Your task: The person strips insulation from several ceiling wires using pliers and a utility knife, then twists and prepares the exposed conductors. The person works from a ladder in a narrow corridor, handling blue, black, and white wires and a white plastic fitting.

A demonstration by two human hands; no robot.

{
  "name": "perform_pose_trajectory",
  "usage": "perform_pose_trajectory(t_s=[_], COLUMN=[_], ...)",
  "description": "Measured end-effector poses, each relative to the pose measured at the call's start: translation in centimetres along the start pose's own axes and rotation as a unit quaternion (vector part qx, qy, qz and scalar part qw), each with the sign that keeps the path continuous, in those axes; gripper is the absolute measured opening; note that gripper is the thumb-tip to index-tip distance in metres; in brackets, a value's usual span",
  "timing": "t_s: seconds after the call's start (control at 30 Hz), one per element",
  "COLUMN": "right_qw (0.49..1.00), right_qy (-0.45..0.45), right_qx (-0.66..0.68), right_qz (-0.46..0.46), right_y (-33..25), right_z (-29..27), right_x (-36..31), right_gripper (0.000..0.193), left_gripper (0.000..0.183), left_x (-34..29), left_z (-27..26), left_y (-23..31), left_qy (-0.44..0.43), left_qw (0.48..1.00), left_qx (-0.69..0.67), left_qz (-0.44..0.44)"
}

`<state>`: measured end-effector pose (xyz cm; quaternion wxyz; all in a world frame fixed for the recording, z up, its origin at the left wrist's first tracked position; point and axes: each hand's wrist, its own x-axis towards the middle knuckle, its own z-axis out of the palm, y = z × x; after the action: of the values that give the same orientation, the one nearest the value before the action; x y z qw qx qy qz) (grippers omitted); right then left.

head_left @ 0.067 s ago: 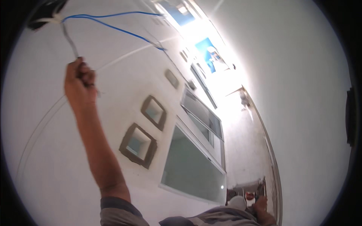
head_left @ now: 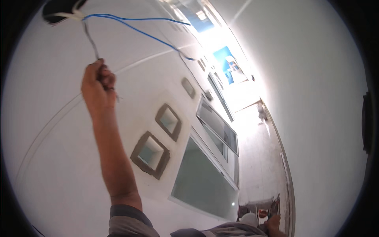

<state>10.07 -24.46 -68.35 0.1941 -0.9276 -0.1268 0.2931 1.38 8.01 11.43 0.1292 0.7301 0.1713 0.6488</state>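
Observation:
My left hand [head_left: 98, 83] is raised at the upper left, its fingers closed around a grey cable [head_left: 91, 39]. The cable runs up to a dark round hole [head_left: 59, 12] in the white surface. Two blue wires [head_left: 136, 33] stretch to the right from the same hole, apart from my hand. A short thin end shows just beside my left wrist. Low at the right edge of my body, my right hand [head_left: 273, 221] is small and partly hidden. Its fingers look bent around something dark that I cannot make out. Near it is a small red round thing [head_left: 262, 213].
Two square openings with rough grey borders [head_left: 151, 155] pierce the white wall, beside a large window [head_left: 201, 177] and an open window sash [head_left: 219, 124]. A pale floor strip [head_left: 256, 166] runs away toward a bright area with a blue panel [head_left: 224, 59]. Something white and round [head_left: 248, 218] lies below me.
The view has shifted a little, so the hole, wires and my left hand appear further right. My left hand still grips the grey cable.

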Motion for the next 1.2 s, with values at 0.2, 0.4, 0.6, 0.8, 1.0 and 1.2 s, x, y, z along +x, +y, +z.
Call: perform_pose_trajectory(t_s=[0.2, 0.4, 0.6, 0.8, 1.0, 1.2], right_qw=[0.981, 0.900, 0.851, 0.734, 0.627, 0.585], right_qy=[0.103, 0.051, -0.137, -0.123, 0.141, 0.213], right_qx=[0.151, 0.426, 0.487, 0.455, 0.272, 0.214], right_qz=[-0.072, -0.070, -0.137, -0.488, -0.717, -0.753], right_y=[-0.3, -6.7, -17.2, -34.4, -47.9, -52.2], right_z=[-2.2, -7.1, -20.7, -36.2, -47.9, -53.2], right_x=[-2.2, 0.5, -1.2, -7.9, -20.9, -26.9], right_gripper=[0.050, 0.044, 0.048, 0.047, 0.047, 0.045], left_gripper=[0.012, 0.009, 0.003, 0.005, 0.004, 0.005], left_x=[0.5, 0.5, 0.6, 0.7, 0.6, 1.1], left_z=[-0.2, -0.7, -1.5, -1.9, -2.8, -3.5], left_y=[2.0, 1.9, 1.7, 2.1, 2.1, 1.4], left_qy=[-0.021, -0.015, -0.028, -0.062, -0.054, -0.069], left_qw=[0.936, 0.934, 0.921, 0.936, 0.942, 0.944], left_qx=[-0.350, -0.357, -0.389, -0.348, -0.331, -0.319], left_qz=[-0.007, -0.012, -0.013, 0.002, 0.019, 0.049])
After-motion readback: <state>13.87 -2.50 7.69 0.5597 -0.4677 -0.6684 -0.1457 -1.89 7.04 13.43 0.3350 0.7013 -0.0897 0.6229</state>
